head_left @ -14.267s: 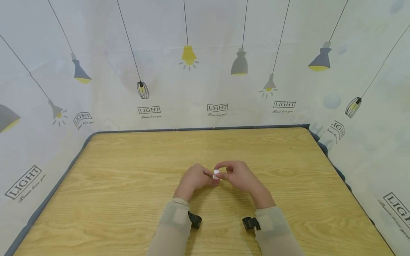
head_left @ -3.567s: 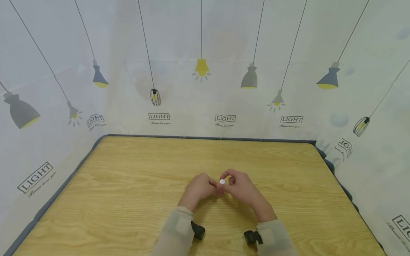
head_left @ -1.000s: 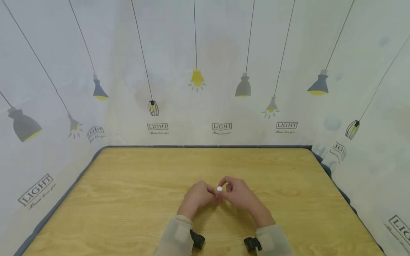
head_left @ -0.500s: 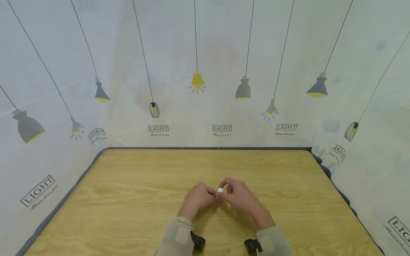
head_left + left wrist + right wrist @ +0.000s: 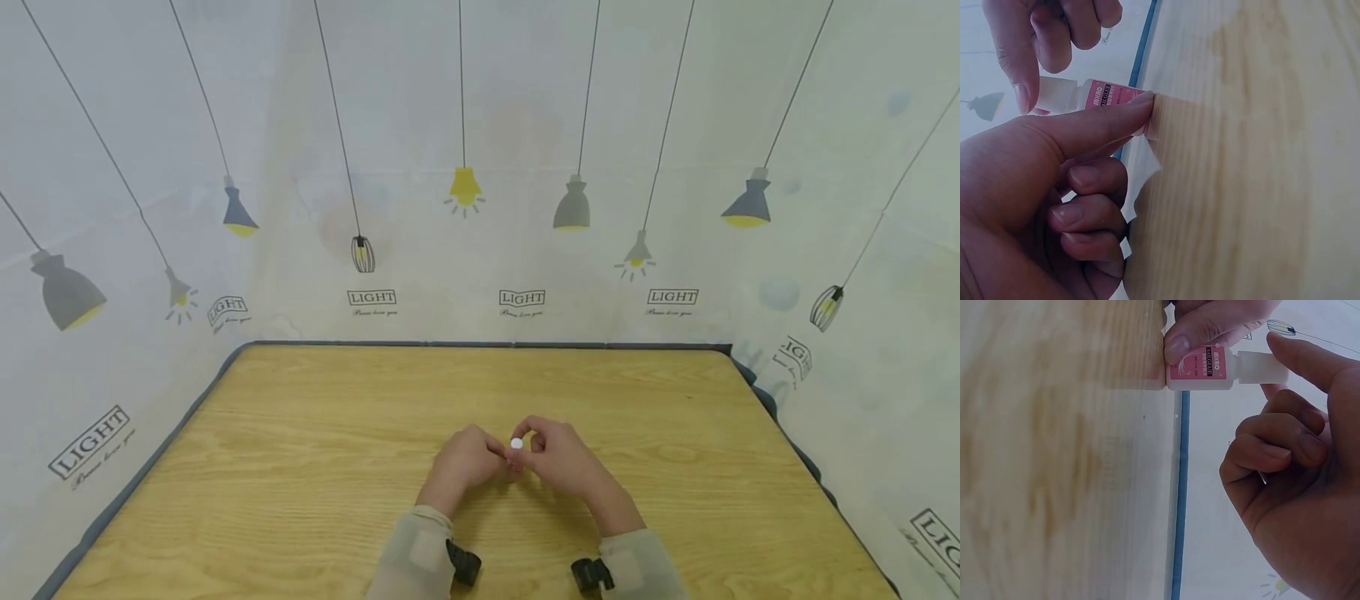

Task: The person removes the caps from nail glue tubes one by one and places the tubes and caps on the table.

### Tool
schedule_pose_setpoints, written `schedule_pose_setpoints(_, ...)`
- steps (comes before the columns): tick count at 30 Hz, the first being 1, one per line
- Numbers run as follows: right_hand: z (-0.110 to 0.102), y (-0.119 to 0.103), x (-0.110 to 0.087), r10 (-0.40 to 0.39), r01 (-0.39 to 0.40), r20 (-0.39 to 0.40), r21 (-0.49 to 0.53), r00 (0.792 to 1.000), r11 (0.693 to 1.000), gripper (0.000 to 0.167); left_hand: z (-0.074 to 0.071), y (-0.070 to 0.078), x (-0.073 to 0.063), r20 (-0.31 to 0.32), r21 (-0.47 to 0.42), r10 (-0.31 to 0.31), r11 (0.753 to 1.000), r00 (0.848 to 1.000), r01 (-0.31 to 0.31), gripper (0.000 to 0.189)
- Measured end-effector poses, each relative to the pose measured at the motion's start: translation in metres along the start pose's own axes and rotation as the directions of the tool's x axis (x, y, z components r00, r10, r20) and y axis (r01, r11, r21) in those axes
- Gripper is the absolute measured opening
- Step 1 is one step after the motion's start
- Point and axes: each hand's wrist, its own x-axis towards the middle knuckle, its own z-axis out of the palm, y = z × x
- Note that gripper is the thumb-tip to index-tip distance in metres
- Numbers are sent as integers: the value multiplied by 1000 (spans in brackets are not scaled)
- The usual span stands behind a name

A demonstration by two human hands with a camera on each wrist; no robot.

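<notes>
A small nail glue bottle (image 5: pixel 1200 370) with a pink label and white body stands upright on the wooden table. Its white cap (image 5: pixel 1263 367) is on top; in the head view little more than the cap's top (image 5: pixel 517 444) shows. My left hand (image 5: pixel 467 458) pinches the bottle low on its body, thumb across the label, other fingers curled. From the other side my right hand (image 5: pixel 558 457) pinches the cap between thumb and index finger, its remaining fingers curled in. The left wrist view shows the label (image 5: pixel 1110 95) partly covered by my left thumb.
The wooden table (image 5: pixel 337 417) has a dark blue edge along its back and sides. Behind it hangs a pale backdrop (image 5: pixel 420 100) printed with lamps and LIGHT lettering. Black wrist cameras, such as the left one (image 5: pixel 465 565), sit inside each sleeve.
Over the last second both hands stay at the bottle, with hardly any motion. Compared with the oldest frame, the head view has tilted up and less of the white cap's side shows.
</notes>
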Motion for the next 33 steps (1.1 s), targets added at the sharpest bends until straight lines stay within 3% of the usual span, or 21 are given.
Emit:
schedule_pose_setpoints(21,1,-2,-1,-1,1,17,1,1000,1000,23,1,-1,-1,-9,-11,0,1000,1000,0,11)
schedule_pose_setpoints(33,3,-3,0,-39,38,78,23,996,999,22,1,-1,-2,-16,-2,11,1000,1000,-11,10)
